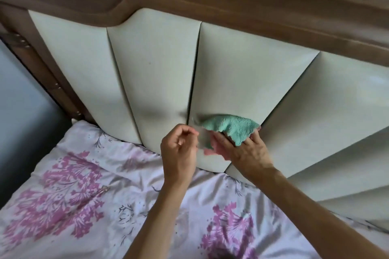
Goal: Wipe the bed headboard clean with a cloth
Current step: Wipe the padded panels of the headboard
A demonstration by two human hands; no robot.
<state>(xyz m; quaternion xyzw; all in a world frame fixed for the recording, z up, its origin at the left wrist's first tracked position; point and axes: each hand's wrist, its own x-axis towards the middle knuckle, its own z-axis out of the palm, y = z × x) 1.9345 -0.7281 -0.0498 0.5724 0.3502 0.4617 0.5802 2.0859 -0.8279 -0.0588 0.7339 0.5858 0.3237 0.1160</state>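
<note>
The headboard [242,73] has cream padded panels fanning out under a brown wooden frame. A cloth [229,127], green on one side and pink on the other, lies against the bottom of a middle panel. My right hand [242,151] grips it from below and presses it to the padding. My left hand [179,151] hovers just left of the cloth with its fingers curled loosely. A blurred corner of the cloth lies by its fingertips; whether the fingers pinch it is unclear.
Below the headboard lies bedding [84,195] in white with pink floral print. The wooden side post [42,73] of the frame runs down the left, with a grey wall [19,111] beyond it.
</note>
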